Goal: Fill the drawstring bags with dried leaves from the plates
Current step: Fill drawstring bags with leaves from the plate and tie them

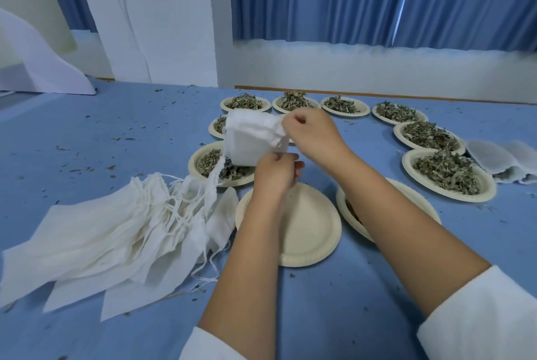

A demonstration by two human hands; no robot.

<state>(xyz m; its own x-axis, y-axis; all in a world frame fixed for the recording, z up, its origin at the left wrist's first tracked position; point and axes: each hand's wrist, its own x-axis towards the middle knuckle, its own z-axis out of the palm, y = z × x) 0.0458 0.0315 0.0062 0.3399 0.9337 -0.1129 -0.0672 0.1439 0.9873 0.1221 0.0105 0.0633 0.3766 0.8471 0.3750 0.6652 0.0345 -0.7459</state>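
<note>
I hold a white drawstring bag [250, 138] up above the plates, its body bulging and its mouth turned to the right. My right hand [312, 130] pinches the gathered mouth of the bag at its upper right. My left hand [276, 172] grips the bag's lower right edge, with a drawstring in its fingers. Below the bag sits a plate of dried leaves [194, 165]. An empty cream plate [313, 231] lies under my left forearm. A second plate [348, 208] is mostly hidden by my right forearm.
Several flat empty bags [116, 240] with tangled strings lie at the left. Several plates heaped with leaves [447, 173] curve round the back and right. More white bags [499, 160] lie at the far right. Leaf crumbs dot the blue table [116, 133].
</note>
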